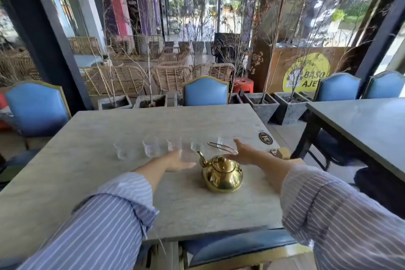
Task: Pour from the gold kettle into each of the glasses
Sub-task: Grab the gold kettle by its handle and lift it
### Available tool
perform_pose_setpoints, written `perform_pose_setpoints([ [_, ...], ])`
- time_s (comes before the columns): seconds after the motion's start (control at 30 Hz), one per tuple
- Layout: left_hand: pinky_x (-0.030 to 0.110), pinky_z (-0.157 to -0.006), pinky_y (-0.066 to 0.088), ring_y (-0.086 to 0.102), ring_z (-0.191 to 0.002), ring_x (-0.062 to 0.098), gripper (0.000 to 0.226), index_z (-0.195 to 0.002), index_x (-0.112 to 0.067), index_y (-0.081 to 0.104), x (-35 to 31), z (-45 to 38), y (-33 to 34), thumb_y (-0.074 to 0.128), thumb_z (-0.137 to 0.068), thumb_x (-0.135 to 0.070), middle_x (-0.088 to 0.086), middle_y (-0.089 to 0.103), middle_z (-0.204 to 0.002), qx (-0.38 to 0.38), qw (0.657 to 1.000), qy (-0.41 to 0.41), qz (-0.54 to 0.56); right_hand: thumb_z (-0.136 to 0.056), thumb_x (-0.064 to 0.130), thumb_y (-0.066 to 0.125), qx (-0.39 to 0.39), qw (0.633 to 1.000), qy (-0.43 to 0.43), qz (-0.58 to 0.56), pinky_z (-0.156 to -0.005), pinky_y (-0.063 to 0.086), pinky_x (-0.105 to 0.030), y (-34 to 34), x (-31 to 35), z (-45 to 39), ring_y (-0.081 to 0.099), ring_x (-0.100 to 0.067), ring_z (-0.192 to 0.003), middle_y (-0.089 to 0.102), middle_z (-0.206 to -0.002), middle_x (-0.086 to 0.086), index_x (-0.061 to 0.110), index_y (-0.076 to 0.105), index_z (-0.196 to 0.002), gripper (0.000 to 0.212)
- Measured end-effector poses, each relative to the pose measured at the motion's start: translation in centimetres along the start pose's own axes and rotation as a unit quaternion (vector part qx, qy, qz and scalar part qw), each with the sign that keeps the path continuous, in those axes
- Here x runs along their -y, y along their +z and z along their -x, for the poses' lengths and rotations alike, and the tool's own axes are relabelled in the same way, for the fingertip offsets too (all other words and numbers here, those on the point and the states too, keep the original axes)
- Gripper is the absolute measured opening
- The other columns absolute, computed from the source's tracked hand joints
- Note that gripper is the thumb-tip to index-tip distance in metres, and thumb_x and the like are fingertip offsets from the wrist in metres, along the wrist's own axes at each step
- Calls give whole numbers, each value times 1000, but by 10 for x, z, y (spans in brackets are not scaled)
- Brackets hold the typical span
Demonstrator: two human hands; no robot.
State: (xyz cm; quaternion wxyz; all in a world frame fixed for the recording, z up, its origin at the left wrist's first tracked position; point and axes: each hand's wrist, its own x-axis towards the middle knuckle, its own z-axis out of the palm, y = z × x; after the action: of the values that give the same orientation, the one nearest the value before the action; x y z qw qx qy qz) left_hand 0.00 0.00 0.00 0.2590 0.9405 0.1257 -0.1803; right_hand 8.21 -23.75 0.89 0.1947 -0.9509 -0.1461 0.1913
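A gold kettle (222, 175) stands on the grey table (92, 173), its spout pointing left and its thin wire handle tilted back. Behind it, several clear glasses stand in a row, from the leftmost glass (121, 150) to the rightmost glass (221, 143). My left hand (178, 161) lies flat and open just left of the kettle's spout, in front of the row and overlapping one glass. My right hand (242, 152) hovers open just right of the kettle's handle, fingers spread, holding nothing.
A round black coaster (265, 138) and a small wooden object (279, 152) lie near the table's right edge. Blue chairs (205, 92) surround the table. A second grey table (363, 125) stands to the right. Planters and rattan chairs sit beyond.
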Motion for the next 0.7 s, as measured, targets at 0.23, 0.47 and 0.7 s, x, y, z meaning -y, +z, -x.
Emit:
perform_pose_setpoints([
  [0.23,32,-111,35,41,-142,30,98,-158,-3,19,7,-47,51,53,-90,-66,16,34,-160,68,991,-59,101,-96,45,48,-40,997,46,-56,-85,41,-32,32,-6,-29,53,-36,-120,53,-135,-21,9,32,-146,63],
  [0.47,43,-109,45,44,-139,29,104,-159,-14,14,-8,-87,102,51,-83,-75,5,27,-163,169,916,-124,342,-90,60,49,-113,977,93,-153,-51,33,-30,40,-18,-65,50,-20,-61,51,-62,-1,15,49,-69,50],
  [0.7,53,-98,54,41,-139,33,137,-159,-25,-4,-39,-102,133,74,-58,-76,4,23,-162,86,804,-199,553,-62,73,67,-123,941,101,-300,-46,22,-25,44,-26,-75,28,-10,-42,34,-49,3,10,49,-60,65],
])
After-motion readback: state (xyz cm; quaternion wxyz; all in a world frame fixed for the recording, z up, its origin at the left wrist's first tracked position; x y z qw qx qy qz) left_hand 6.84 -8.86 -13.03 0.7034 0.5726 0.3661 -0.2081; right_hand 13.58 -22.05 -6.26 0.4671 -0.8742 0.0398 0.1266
